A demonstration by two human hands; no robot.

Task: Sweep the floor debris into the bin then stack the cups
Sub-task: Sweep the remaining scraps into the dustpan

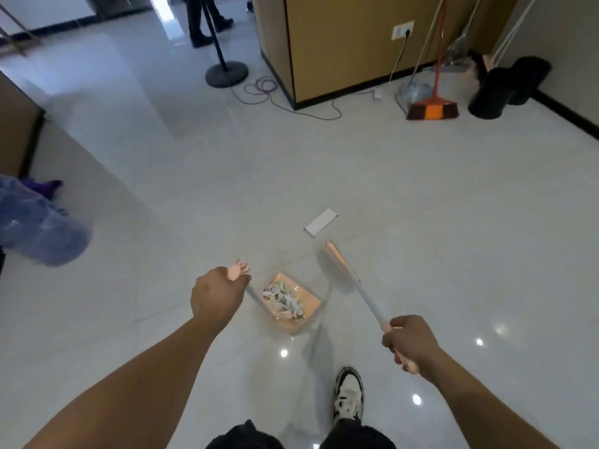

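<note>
The dustpan (pixel 291 303), filled with scraps, is held just above the floor (pixel 437 238) by its handle, which is gripped by the left hand (pixel 217 294). The broom (pixel 353 283) is grasped by the right hand (pixel 410 340), its head near a white card (pixel 321 222).

Glossy pale tiled floor (pixel 421 196) with ceiling-light glints; wood-panelled cabinet (pixel 340 43) with wall socket (pixel 403 30); black skirting.
</note>
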